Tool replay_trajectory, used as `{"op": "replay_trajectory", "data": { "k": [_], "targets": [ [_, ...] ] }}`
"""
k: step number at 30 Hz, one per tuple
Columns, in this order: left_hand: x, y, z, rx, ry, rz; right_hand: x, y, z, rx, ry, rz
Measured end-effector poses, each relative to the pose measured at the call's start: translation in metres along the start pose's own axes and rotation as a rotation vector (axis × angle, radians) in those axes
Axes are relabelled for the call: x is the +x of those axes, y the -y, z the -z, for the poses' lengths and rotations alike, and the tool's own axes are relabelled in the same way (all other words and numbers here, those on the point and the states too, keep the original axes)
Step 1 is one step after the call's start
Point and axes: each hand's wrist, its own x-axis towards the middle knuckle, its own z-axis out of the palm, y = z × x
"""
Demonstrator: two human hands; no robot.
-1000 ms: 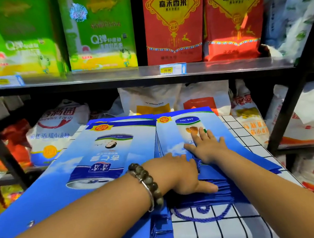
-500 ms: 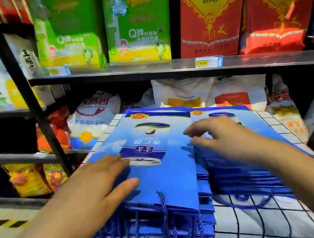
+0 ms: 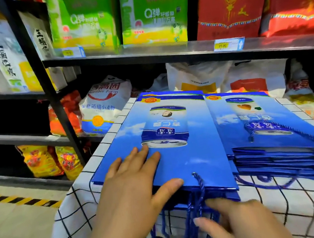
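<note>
Two stacks of flat blue paper gift bags lie side by side on a table covered with a white checked cloth (image 3: 294, 198). My left hand (image 3: 132, 184) rests flat on the near end of the left stack (image 3: 178, 152), fingers straight, thumb along its front edge. My right hand (image 3: 239, 221) is at the front edge of that stack, its fingers straight and touching the blue cord handles (image 3: 199, 191) that hang over the table edge. The right stack (image 3: 273, 129) lies untouched, with a loose cord on top.
Black metal shelves (image 3: 143, 54) stand behind the table, with green and red rice packs above and white sacks (image 3: 106, 103) below. A price tag (image 3: 228, 44) hangs on the shelf edge. At left are a shelf upright (image 3: 49, 97) and a floor with yellow-black tape (image 3: 21, 200).
My right hand has left the top of the right stack and come down to the cord handles at the left stack's front edge. My left hand slid further onto the left stack. The view shifted left.
</note>
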Motion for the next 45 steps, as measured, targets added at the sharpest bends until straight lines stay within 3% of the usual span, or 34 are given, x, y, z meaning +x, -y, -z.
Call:
{"op": "replay_trajectory", "data": {
  "k": [3,5,8,10,12,14,16,19,24,27,31,38,41,43,45],
  "targets": [
    [-0.003,0.000,-0.008,0.001,-0.058,-0.035,-0.003,0.006,-0.022,0.188,-0.171,-0.009],
    [-0.009,-0.001,-0.009,-0.191,-0.233,-0.119,-0.005,0.005,-0.028,0.369,-0.255,0.055],
    [-0.031,-0.005,-0.012,-0.532,-0.566,-0.224,-0.010,0.018,-0.018,0.729,-0.225,0.053],
    [-0.046,-0.013,-0.010,-0.718,-0.493,-0.181,-0.011,0.027,-0.004,1.009,-0.121,-0.001],
    [-0.054,-0.019,-0.013,-0.863,-0.205,-0.069,-0.010,0.034,0.009,1.158,-0.060,-0.002],
    [-0.060,-0.018,-0.026,-0.803,-0.006,-0.043,-0.008,0.040,0.019,1.233,-0.069,0.022],
    [-0.060,-0.020,-0.025,-0.780,0.011,-0.044,-0.005,0.044,0.024,1.235,-0.112,0.067],
    [-0.051,-0.020,-0.003,-1.094,-0.006,0.078,-0.002,0.044,0.030,1.173,-0.105,0.082],
    [-0.013,-0.019,0.046,-1.410,-0.106,0.059,0.001,0.044,0.022,0.775,0.211,0.204],
    [0.006,-0.020,0.058,-1.505,-0.125,0.060,0.007,0.049,0.019,0.659,0.202,0.237],
    [0.025,-0.013,0.059,-1.450,-0.119,0.092,0.017,0.051,0.036,0.609,0.103,0.254],
    [0.014,0.012,0.042,-1.272,-0.214,0.172,0.042,0.064,0.055,1.021,0.104,0.200],
    [0.004,0.030,0.032,-0.962,-0.360,0.164,0.053,0.070,0.053,1.042,0.078,0.225],
    [-0.005,0.041,0.027,-0.666,-0.380,0.098,0.061,0.074,0.050,0.977,0.055,0.254],
    [-0.012,0.048,0.025,-0.548,-0.345,0.035,0.069,0.078,0.045,0.881,0.041,0.271]
  ]
}}
